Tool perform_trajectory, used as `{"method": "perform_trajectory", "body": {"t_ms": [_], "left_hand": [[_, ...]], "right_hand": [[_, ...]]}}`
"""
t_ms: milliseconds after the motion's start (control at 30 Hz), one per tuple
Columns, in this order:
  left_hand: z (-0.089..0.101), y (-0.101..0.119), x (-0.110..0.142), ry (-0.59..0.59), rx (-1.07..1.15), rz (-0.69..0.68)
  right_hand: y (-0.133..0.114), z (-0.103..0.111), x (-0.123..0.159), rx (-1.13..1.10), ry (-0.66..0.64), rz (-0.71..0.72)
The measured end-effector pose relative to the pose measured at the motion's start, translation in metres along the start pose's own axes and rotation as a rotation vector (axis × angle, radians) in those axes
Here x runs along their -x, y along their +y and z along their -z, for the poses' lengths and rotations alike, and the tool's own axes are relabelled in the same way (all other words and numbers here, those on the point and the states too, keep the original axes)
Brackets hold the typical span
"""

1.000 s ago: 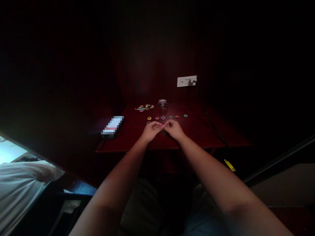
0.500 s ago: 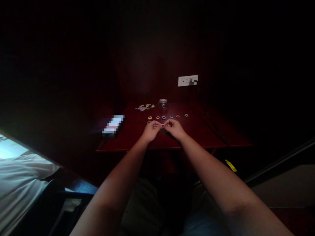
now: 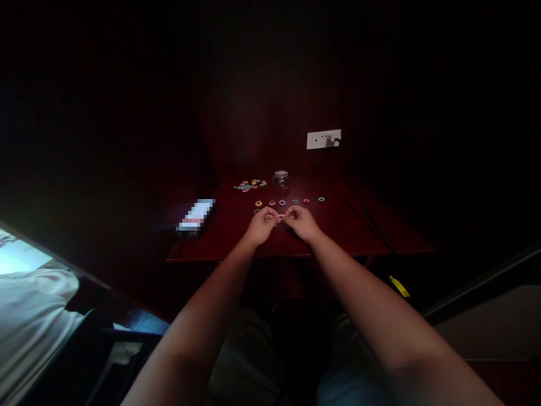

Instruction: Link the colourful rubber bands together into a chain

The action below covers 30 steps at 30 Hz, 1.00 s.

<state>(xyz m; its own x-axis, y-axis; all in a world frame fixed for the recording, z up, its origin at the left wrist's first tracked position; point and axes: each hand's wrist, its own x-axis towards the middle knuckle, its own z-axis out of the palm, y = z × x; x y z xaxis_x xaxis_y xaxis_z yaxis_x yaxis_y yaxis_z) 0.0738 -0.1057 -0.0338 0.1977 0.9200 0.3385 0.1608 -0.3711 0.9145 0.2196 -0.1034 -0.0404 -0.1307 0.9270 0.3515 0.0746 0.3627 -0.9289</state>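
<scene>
Over the table's front half, my left hand (image 3: 261, 226) and my right hand (image 3: 301, 223) meet, thumbs and fingers pinched on opposite sides of one small pink hair tie (image 3: 281, 215). Just beyond them runs a row of hair ties: a yellow hair tie (image 3: 258, 205), a pink one, a purple hair tie (image 3: 282, 205), a blue one, an orange-red one and a green hair tie (image 3: 322, 201) at the right end. A further hair tie (image 3: 256, 211) beside my left hand is partly hidden by it.
A loose pile of coloured hair ties (image 3: 249, 186) lies at the back left, beside a clear lidded jar (image 3: 281, 180). A phone (image 3: 195, 216) rests at the table's left. A dark cable (image 3: 372, 219) crosses the right side below a wall socket (image 3: 323, 139).
The pink hair tie now shows more clearly as a ring between my fingertips. Both hands keep nearly the same place, and the view has shifted very slightly.
</scene>
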Motion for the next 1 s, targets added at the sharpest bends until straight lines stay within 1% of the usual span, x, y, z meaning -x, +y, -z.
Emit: {"method": "perform_trajectory", "body": {"t_ms": [233, 467, 800, 1000], "left_hand": [[-0.0012, 0.0023, 0.0019, -0.030, 0.030, 0.022], [-0.0017, 0.0053, 0.0035, -0.012, 0.025, 0.047], [-0.0009, 0.0071, 0.0042, -0.003, 0.021, 0.051], [-0.0008, 0.0085, 0.0042, -0.006, 0.014, 0.049]], "right_hand": [[-0.0015, -0.0006, 0.0003, 0.008, 0.010, 0.023], [-0.0006, -0.0011, -0.0011, -0.008, 0.031, 0.000], [-0.0096, -0.0024, 0.0018, -0.005, 0.018, -0.059], [-0.0081, -0.0015, 0.0007, 0.024, 0.039, -0.054]]}}
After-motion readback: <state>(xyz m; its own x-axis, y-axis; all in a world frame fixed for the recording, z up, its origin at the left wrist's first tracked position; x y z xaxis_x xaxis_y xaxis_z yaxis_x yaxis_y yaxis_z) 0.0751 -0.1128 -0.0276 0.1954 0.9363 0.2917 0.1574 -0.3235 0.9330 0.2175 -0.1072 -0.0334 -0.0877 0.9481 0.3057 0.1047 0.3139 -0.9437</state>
